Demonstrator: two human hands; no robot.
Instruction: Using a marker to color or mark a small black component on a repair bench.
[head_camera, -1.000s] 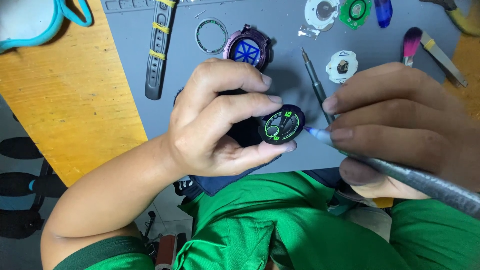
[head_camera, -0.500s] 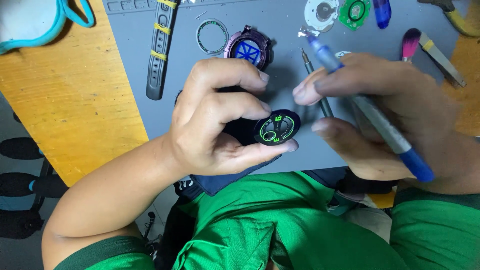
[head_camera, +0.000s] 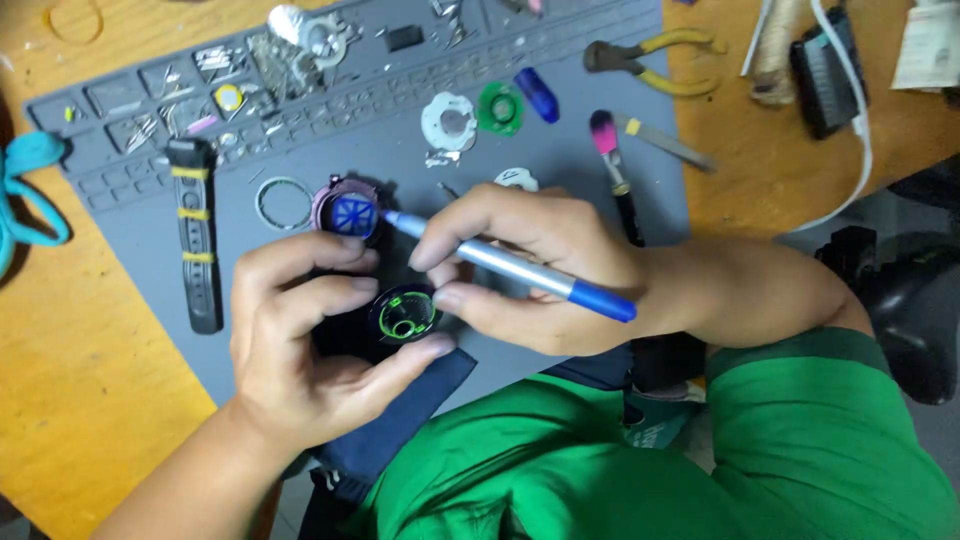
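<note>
Surface: wooden table (head_camera: 90, 400) under a grey work mat (head_camera: 560, 110).
Left hand (head_camera: 300, 350): grip pinching a round black watch module (head_camera: 405, 315) above the mat.
Right hand (head_camera: 540, 270): grip closed around a blue-tipped silver tool (head_camera: 510, 265), tip near a purple watch case (head_camera: 348, 208).

A small watch-repair workbench: a grey silicone work mat (head_camera: 560, 190) with moulded parts trays lies on a wooden table (head_camera: 80, 400), strewn with a black watch strap (head_camera: 197, 235), a metal ring (head_camera: 283, 203), round movement parts (head_camera: 448, 120) and yellow-handled pliers (head_camera: 655, 62), all marks of a hobbyist's or tradesperson's repair shop.
</note>
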